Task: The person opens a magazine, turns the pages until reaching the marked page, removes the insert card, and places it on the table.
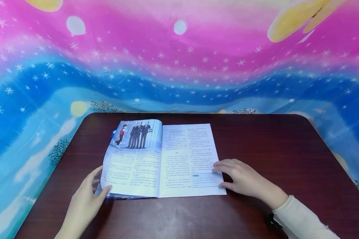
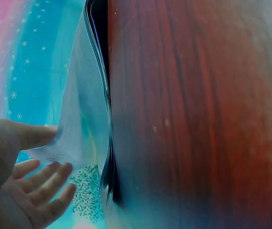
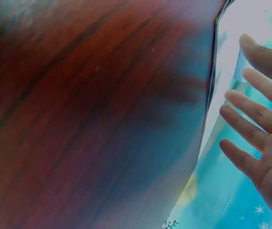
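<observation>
A magazine [image 1: 176, 146] lies open on the table, with a printed picture of figures in dark suits at the top of its left page. My left hand [image 1: 85, 196] is at that page's outer edge, its thumb over the lower corner and its fingers behind. In the left wrist view, the slightly raised page [image 2: 85, 105] runs between the left thumb and fingers. My right hand [image 1: 242, 177] hovers at or lightly touches the right page's outer edge; contact is unclear. Its fingers are spread and relaxed in the right wrist view, holding nothing.
The dark reddish-brown wooden table [image 1: 266, 142] has rounded far corners. Behind it and along both sides hangs a pink and blue cloth [image 1: 179, 66] with snowflakes. A pale sleeve [image 1: 302, 215] covers the right forearm.
</observation>
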A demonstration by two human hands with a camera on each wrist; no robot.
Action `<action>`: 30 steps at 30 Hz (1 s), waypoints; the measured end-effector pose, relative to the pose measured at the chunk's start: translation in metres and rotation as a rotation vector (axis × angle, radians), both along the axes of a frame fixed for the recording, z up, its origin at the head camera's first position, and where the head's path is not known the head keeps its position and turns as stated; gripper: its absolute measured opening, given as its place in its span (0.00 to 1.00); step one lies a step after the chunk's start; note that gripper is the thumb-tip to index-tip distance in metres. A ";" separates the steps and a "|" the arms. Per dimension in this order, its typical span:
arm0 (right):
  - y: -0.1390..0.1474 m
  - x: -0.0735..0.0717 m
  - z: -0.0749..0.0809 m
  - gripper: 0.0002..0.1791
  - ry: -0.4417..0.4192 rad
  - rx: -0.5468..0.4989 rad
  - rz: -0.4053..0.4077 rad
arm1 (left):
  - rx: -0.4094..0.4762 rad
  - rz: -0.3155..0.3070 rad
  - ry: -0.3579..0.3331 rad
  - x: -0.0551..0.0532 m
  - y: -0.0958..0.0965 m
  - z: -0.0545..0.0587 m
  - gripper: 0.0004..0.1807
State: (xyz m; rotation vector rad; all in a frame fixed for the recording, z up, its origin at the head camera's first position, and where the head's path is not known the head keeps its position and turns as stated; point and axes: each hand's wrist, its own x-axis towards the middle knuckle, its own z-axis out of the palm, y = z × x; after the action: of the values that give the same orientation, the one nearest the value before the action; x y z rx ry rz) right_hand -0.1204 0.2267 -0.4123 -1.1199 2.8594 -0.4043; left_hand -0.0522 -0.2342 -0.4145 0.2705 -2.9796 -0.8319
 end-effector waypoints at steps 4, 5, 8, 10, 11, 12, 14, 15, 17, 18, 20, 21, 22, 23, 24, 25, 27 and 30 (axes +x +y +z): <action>0.000 0.001 -0.002 0.29 -0.036 0.025 -0.009 | -0.010 -0.037 -0.111 -0.002 -0.006 -0.003 0.41; 0.000 0.001 -0.002 0.31 -0.050 0.034 -0.015 | -0.011 -0.045 -0.124 -0.002 -0.007 -0.004 0.41; 0.001 0.003 -0.003 0.33 -0.087 0.060 -0.031 | -0.020 -0.057 -0.156 -0.003 -0.010 -0.005 0.41; 0.001 0.004 -0.004 0.34 -0.104 0.070 -0.039 | -0.031 -0.059 -0.169 -0.004 -0.011 -0.006 0.42; 0.001 0.004 -0.004 0.34 -0.111 0.073 -0.043 | -0.038 -0.060 -0.174 -0.004 -0.012 -0.007 0.42; 0.001 0.004 -0.004 0.34 -0.115 0.076 -0.046 | -0.048 -0.060 -0.177 -0.004 -0.012 -0.007 0.43; 0.000 0.004 -0.004 0.34 -0.120 0.079 -0.050 | -0.067 -0.063 -0.177 -0.004 -0.013 -0.007 0.44; 0.000 0.004 -0.004 0.34 -0.122 0.080 -0.052 | -0.078 -0.066 -0.173 -0.004 -0.014 -0.007 0.44; -0.001 0.004 -0.004 0.35 -0.126 0.082 -0.056 | -0.091 -0.059 -0.170 -0.004 -0.015 -0.007 0.45; -0.001 0.005 -0.004 0.35 -0.127 0.084 -0.058 | -0.097 -0.053 -0.169 -0.004 -0.015 -0.006 0.45; -0.001 0.004 -0.004 0.35 -0.127 0.083 -0.059 | -0.112 -0.044 -0.158 -0.003 -0.015 -0.005 0.45; -0.001 0.004 -0.004 0.35 -0.126 0.084 -0.060 | -0.118 -0.040 -0.157 -0.003 -0.015 -0.004 0.46; -0.001 0.005 -0.004 0.35 -0.126 0.083 -0.059 | -0.123 -0.039 -0.156 -0.003 -0.015 -0.004 0.46; -0.001 0.005 -0.004 0.35 -0.126 0.082 -0.058 | -0.127 -0.043 -0.151 -0.003 -0.016 -0.003 0.46; -0.001 0.005 -0.004 0.35 -0.126 0.081 -0.058 | -0.134 -0.053 -0.141 -0.004 -0.016 -0.004 0.46; -0.001 0.005 -0.004 0.35 -0.126 0.079 -0.057 | -0.138 -0.067 -0.124 -0.004 -0.016 -0.004 0.45; -0.001 0.005 -0.003 0.35 -0.127 0.079 -0.059 | -0.141 -0.113 -0.081 -0.005 -0.016 -0.005 0.43; -0.002 0.006 -0.003 0.34 -0.123 0.077 -0.063 | -0.136 -0.218 -0.008 -0.006 -0.016 -0.009 0.38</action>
State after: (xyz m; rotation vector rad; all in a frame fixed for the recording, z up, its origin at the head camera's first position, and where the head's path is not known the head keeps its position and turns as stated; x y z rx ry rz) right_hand -0.1147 0.2249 -0.4158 -0.9595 2.7827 -0.3502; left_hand -0.0585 -0.2500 -0.4239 -0.0571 -3.0937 -0.6387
